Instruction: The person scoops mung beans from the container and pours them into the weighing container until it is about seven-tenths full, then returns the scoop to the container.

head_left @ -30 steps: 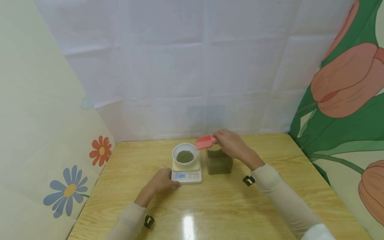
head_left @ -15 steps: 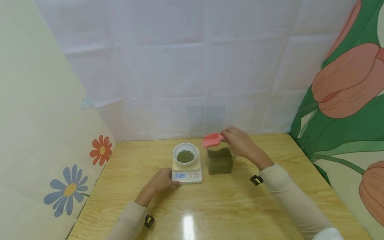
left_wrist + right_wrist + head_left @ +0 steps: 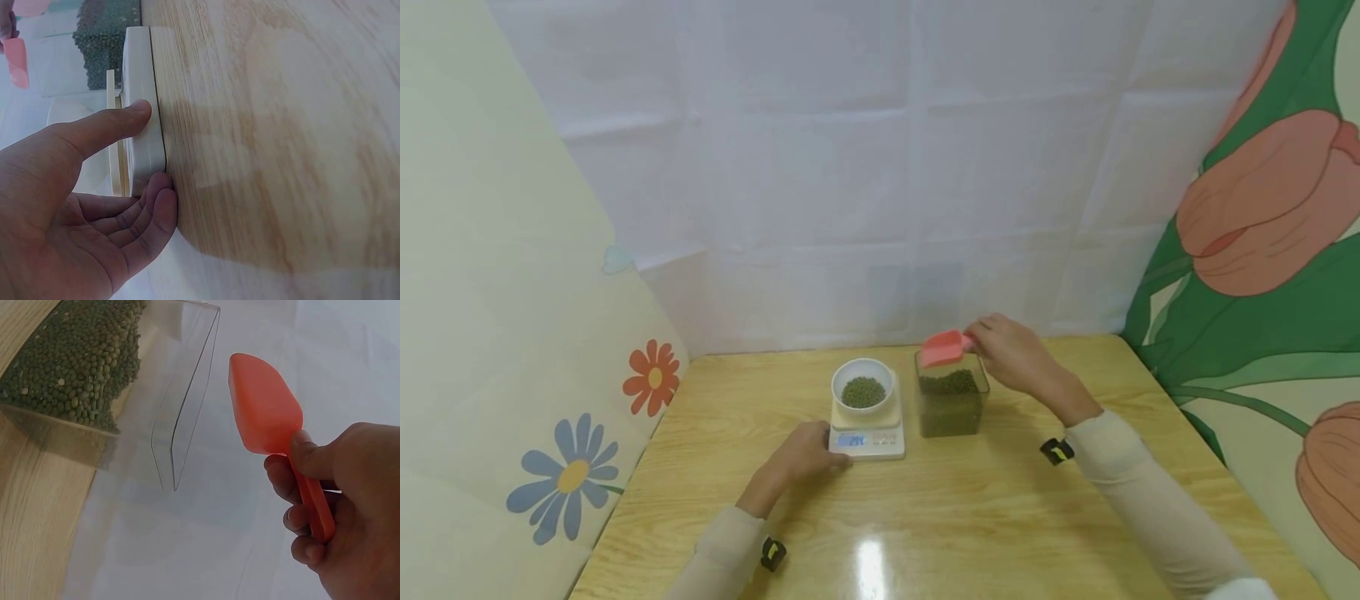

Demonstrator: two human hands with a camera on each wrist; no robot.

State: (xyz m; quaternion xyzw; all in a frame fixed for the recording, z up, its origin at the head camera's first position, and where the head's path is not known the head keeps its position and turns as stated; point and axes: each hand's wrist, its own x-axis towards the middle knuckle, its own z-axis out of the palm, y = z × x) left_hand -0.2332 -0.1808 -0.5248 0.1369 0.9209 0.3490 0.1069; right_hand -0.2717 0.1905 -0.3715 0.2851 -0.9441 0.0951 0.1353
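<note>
The right hand (image 3: 1015, 354) grips a pink-red scoop (image 3: 265, 406) by its handle, thumb along the neck. Its blade looks bare and is held over the clear box (image 3: 950, 418), which is partly filled with green mung beans (image 3: 81, 356). To the box's left is a white digital kitchen scale (image 3: 887, 443) with a lit display. On its platform sits a white bowl (image 3: 862, 367) with mung beans (image 3: 863, 392) in the bottom. The left hand (image 3: 805, 450) holds the scale's front left corner, thumb on the front side and fingers around the left side.
The wooden table (image 3: 940, 525) ends at the back against a white cloth (image 3: 820, 167). Flower-painted panels (image 3: 520, 333) stand at both sides. A black band piece (image 3: 1057, 451) is at the right wrist, another (image 3: 772, 553) at the left.
The right hand has moved right with the scoop, from beside the bowl's rim to over the clear box. The left hand, scale and bowl have stayed put.
</note>
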